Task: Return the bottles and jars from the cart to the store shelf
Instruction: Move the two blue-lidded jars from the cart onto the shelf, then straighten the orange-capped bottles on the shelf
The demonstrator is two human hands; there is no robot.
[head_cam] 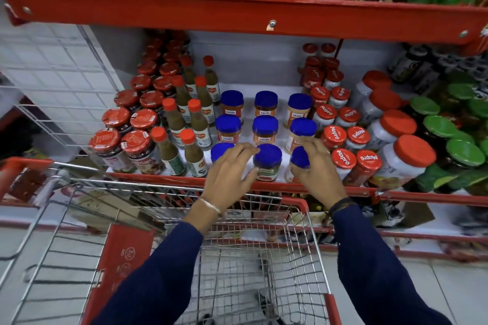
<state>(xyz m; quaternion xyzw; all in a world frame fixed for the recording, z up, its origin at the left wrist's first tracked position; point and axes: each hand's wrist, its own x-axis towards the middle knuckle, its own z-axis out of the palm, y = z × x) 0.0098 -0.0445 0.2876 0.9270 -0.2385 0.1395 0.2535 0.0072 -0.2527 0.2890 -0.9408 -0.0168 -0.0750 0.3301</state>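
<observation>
We have both hands at the front row of blue-lidded jars on the store shelf. Our left hand is spread open, fingers resting against the side and lid of the middle jar and covering part of the left jar. Our right hand curls around the right jar, gripping it by the body just under the lid.

These jars look rigid and smooth, possibly glass, so we judge them moderately heavy, slick and breakable; the body below the lid is the safest hold, not the cap alone.

The front row sits right at the red shelf lip, so a nudge forward could tip a jar into the cart below. Green sauce bottles stand close on the left, red-capped jars touch on the right, and the red upper shelf limits lifting room. The cart basket looks empty.
</observation>
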